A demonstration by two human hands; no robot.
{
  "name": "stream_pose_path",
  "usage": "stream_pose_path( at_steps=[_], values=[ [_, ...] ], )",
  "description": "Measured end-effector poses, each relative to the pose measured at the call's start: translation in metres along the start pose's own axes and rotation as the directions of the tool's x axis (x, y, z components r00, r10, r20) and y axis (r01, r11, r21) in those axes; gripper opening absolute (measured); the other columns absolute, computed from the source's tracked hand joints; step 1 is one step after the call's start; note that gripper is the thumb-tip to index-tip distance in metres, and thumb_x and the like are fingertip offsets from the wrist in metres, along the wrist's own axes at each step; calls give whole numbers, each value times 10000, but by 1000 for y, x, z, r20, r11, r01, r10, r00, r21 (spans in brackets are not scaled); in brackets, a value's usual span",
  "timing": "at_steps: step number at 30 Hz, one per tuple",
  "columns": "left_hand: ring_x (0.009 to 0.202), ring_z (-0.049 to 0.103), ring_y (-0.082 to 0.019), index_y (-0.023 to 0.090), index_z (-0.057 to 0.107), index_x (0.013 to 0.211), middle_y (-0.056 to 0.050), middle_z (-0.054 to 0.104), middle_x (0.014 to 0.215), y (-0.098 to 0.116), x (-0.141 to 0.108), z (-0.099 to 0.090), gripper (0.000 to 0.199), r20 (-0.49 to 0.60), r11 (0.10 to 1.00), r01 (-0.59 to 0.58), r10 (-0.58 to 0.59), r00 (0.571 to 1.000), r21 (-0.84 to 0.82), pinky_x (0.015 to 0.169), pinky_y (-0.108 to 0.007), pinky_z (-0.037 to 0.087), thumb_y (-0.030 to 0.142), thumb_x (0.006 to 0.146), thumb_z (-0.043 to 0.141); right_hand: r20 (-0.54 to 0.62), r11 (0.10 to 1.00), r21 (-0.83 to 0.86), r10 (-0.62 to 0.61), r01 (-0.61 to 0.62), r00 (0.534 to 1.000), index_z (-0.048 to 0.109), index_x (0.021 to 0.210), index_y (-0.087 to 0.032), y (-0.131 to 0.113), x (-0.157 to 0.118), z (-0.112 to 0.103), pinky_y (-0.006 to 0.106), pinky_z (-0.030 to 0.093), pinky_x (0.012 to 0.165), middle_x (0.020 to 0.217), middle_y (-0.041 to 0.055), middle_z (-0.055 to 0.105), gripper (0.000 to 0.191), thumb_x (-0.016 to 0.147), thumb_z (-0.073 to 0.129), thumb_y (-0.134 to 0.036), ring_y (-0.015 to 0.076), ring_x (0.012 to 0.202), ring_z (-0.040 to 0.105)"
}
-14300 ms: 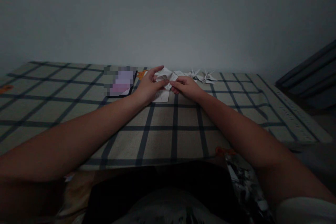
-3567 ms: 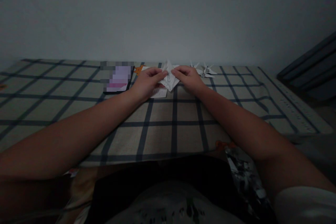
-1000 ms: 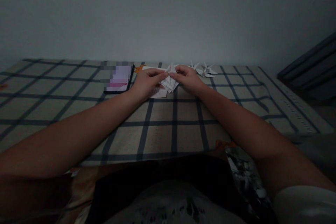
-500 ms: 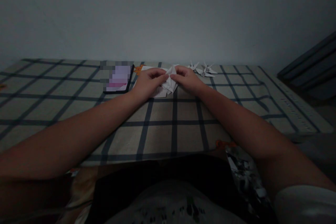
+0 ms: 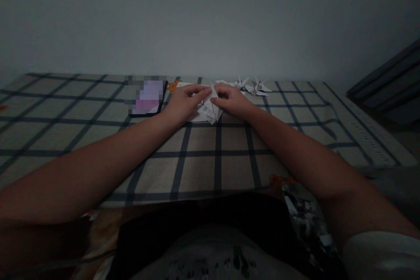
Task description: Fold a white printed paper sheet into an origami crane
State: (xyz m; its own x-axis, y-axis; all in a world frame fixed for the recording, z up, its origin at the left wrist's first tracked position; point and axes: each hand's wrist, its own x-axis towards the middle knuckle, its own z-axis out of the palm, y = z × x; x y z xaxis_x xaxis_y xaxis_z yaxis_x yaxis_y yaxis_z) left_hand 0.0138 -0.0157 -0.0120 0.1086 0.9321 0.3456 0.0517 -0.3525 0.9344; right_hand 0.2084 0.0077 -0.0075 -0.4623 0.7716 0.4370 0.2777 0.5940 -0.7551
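Between my two hands is a piece of folded white paper (image 5: 213, 111), creased into pointed flaps with one tip standing up. My left hand (image 5: 185, 99) pinches its left side between thumb and fingers. From the right, my right hand (image 5: 232, 99) grips the other side, its thumb at the middle of the folds. White paper sheets (image 5: 195, 117) lie flat beneath the left hand, partly hidden by it. Folded paper cranes (image 5: 257, 87) rest just beyond the right hand.
A phone (image 5: 149, 96) with a lit, pixelated screen lies left of my hands. The checked tablecloth (image 5: 197, 166) covers the table, which meets a plain wall (image 5: 210, 22) at the back. A dark slatted object (image 5: 390, 83) stands at the far right.
The folded paper has turned and tilted slightly, with its lower tip nearer to me and its upper tip now standing apart. My thumbs have moved a little apart.
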Motion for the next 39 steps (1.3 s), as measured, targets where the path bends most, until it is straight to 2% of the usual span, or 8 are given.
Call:
stream_pose_path(
  at_steps=[7,15,19,27,33,39],
  values=[
    [851,693,-202,174,819,894,-79,801,925,3,-1,1,373,-27,999,30,-29,999,18,759,-299,533,509,735,857,20,999,-14,-42,42,999,592,771,-218,4,1,1,368,467,889,891,23,612,144,841,672,-315,195,890,553],
    [851,693,-204,184,828,914,-65,801,912,-1,0,-1,338,-40,999,12,-11,999,42,764,-299,529,497,793,796,23,995,-47,-82,83,996,555,739,-222,5,1,0,376,446,864,857,22,566,204,844,649,-370,199,871,528],
    [863,696,-212,180,816,903,-64,792,893,2,0,0,340,-56,998,26,-24,998,50,764,-301,534,499,787,792,25,997,-32,-74,75,997,570,756,-219,6,1,0,377,449,866,872,24,577,178,842,646,-355,200,879,542],
    [827,697,-191,180,821,918,-61,788,880,-2,1,0,374,-19,1000,16,-15,1000,12,755,-289,534,538,817,788,50,997,-46,-63,66,997,579,752,-216,1,0,-1,371,459,893,876,25,583,165,836,657,-335,199,906,556],
    [936,714,-212,190,834,901,-76,811,958,-2,1,-1,318,-26,996,-50,52,998,74,805,-292,552,498,842,781,48,996,-42,-72,74,996,563,742,-220,2,0,0,376,458,893,880,27,590,178,827,661,-343,205,912,563],
    [933,704,-211,192,819,893,-67,808,955,3,0,-2,278,-26,982,-60,66,997,177,837,-299,547,458,860,748,73,991,-34,-131,133,989,568,735,-222,3,0,0,395,472,927,909,45,623,197,828,665,-365,216,924,569]
  ],
)
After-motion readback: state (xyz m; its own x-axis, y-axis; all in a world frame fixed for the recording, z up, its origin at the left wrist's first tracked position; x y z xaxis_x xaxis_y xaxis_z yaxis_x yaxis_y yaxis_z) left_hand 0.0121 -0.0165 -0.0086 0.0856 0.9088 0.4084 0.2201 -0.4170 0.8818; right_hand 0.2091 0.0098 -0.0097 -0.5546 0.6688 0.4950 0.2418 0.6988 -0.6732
